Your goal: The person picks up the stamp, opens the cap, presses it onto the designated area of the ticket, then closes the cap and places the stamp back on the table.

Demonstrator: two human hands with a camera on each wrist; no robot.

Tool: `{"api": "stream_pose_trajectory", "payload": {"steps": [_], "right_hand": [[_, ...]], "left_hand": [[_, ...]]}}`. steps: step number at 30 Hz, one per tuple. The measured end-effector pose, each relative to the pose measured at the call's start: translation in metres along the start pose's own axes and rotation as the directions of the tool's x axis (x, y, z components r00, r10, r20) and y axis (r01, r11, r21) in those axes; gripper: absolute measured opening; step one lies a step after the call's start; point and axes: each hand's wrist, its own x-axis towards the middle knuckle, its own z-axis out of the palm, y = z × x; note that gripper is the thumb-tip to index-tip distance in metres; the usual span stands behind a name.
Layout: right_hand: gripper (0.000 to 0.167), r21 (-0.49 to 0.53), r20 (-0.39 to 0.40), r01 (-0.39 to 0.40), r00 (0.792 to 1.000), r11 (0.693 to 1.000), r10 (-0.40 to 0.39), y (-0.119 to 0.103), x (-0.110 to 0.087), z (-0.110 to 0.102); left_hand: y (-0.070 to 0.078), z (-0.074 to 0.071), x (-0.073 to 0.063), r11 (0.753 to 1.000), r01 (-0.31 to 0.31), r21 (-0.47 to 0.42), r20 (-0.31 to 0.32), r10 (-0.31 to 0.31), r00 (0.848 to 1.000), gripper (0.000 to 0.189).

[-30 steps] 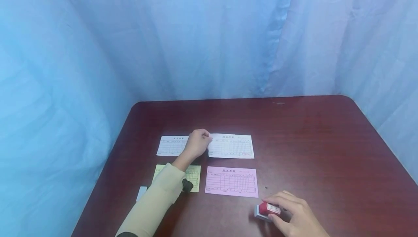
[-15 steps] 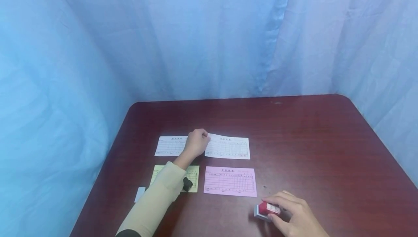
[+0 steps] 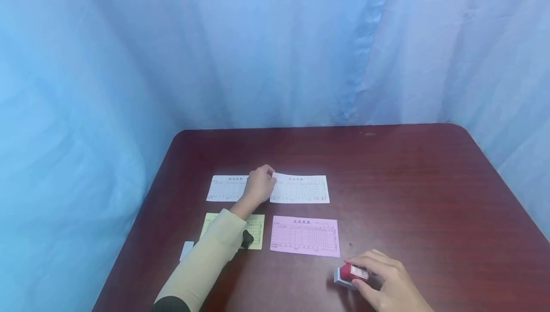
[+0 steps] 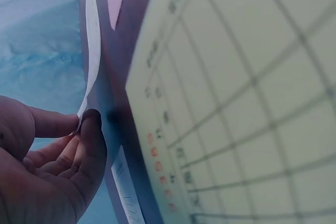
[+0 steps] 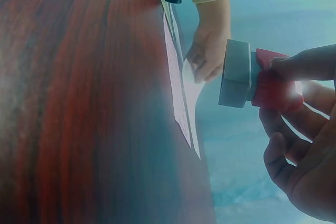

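Observation:
My left hand point(image 3: 259, 185) pinches the left edge of a white receipt slip point(image 3: 301, 188), whose held end is lifted off the table. The left wrist view shows thumb and fingertip meeting on the paper's edge. A small red mark sits at this slip's lower right corner. Above the table at the front right, my right hand point(image 3: 388, 276) grips a rubber stamp point(image 5: 239, 74) by its red handle, its grey base pointing left. A second white slip point(image 3: 225, 188) lies left of my left hand, partly hidden by it. Nearer to me lies a pink slip point(image 3: 305, 236).
Under my left forearm is a yellow slip point(image 3: 257, 231), partly covered by the sleeve. A small pale flat piece point(image 3: 186, 250) lies left of the sleeve. Blue curtains point(image 3: 275, 49) surround the dark red table point(image 3: 408, 183) at the back and sides.
The held white slip has shifted slightly left, its left end raised a little more off the table. The right hand and stamp stay nearly still.

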Motion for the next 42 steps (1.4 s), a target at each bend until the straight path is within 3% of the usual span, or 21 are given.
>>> {"api": "stream_pose_trajectory", "payload": {"steps": [6,9,12,16,22,27,29,32,42], "right_hand": [[0.053,-0.009,0.004,-0.018,1.0,1.0,0.018,-0.002,0.0,-0.001],[0.053,-0.011,0.009,-0.029,1.0,1.0,0.029,-0.003,0.0,-0.002],[0.054,-0.015,0.012,-0.031,0.999,0.999,0.031,-0.002,0.0,-0.003],[0.056,-0.003,0.01,-0.004,1.0,1.0,0.004,0.0,0.0,-0.004],[0.052,0.011,0.028,0.009,1.0,1.0,-0.009,-0.001,0.002,-0.005],[0.052,0.016,0.032,0.019,0.999,1.0,-0.02,-0.001,0.003,-0.005],[0.054,0.017,0.028,0.024,0.999,1.0,-0.024,0.0,0.003,-0.004],[0.055,0.014,0.021,0.017,1.0,1.0,-0.017,0.0,0.002,-0.003],[0.056,-0.015,0.007,-0.027,1.0,1.0,0.027,-0.004,-0.001,0.001]], "left_hand": [[0.001,0.0,-0.001,1.0,0.009,0.014,-0.017,-0.009,1.0,0.042],[0.003,-0.003,-0.008,0.999,0.032,0.041,-0.056,-0.029,0.998,0.05],[0.005,-0.007,-0.018,0.996,0.004,0.092,-0.083,0.003,0.997,0.047],[0.006,-0.01,-0.037,0.985,-0.079,0.156,-0.024,0.084,0.996,0.036],[0.009,-0.007,-0.068,0.964,-0.147,0.223,0.134,0.119,0.984,0.031],[0.011,0.0,-0.085,0.913,-0.217,0.345,0.23,0.143,0.963,0.044],[0.012,0.002,-0.089,0.893,-0.234,0.384,0.245,0.145,0.959,0.046],[0.012,0.005,-0.091,0.884,-0.234,0.405,0.241,0.143,0.96,0.042],[0.01,0.005,-0.093,0.912,-0.188,0.364,0.228,0.109,0.967,0.032]]}}
